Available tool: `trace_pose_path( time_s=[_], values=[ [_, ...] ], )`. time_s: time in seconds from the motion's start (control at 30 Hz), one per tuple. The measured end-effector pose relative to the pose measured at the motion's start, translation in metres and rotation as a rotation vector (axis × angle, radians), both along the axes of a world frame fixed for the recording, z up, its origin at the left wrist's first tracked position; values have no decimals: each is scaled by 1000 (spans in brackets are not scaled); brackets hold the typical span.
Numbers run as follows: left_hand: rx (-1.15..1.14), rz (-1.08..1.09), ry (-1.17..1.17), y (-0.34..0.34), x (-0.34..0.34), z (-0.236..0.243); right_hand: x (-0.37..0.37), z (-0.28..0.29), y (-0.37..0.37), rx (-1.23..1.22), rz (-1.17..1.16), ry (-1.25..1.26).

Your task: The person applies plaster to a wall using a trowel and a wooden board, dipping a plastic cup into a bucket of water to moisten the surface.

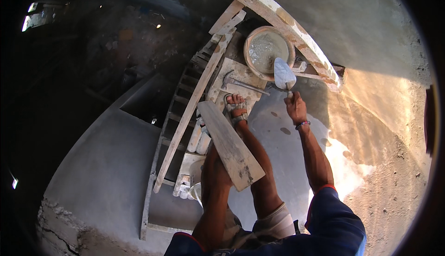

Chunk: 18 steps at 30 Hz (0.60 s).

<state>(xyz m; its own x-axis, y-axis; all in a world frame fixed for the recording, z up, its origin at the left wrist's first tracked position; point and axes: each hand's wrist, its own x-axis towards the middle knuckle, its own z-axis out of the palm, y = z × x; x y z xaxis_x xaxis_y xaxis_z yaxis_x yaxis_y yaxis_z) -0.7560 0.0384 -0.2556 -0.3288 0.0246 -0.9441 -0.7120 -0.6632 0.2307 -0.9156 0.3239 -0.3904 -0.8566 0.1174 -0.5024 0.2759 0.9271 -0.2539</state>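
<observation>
My right hand (296, 108) grips a trowel (284, 74) by its handle. The pale, mortar-coated blade points away from me, its tip near the rim of a round tub (246, 56) of wet grey mortar (265, 51). A long wooden board (230, 145), smeared grey and wider at the near end, is held up over my legs. My left forearm (212, 203) reaches up beneath it; the board hides my left hand and its fingers. Beyond the board, a claw hammer (244, 86) lies on a plank platform (238, 72), just past my sandalled foot (237, 109).
A wooden ladder-like frame (188, 107) leans along the platform's left side. A thick curved-looking beam (296, 28) stands behind the tub. A white bucket (196, 177) sits below my left arm. Smooth plaster wall (357, 28) rises at right, with rough sunlit surface (384, 182) below.
</observation>
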Motion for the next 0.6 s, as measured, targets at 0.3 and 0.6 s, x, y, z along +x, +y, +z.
trace_pose_path(
  time_s=[0.3, 0.6],
  values=[
    [170, 522, -32, -1, -16, 9, -75, -13, 89, 263, 376, -159],
    [-9, 91, 342, -62, -68, -55, -87, -66, 64, 69, 332, -177]
  ],
)
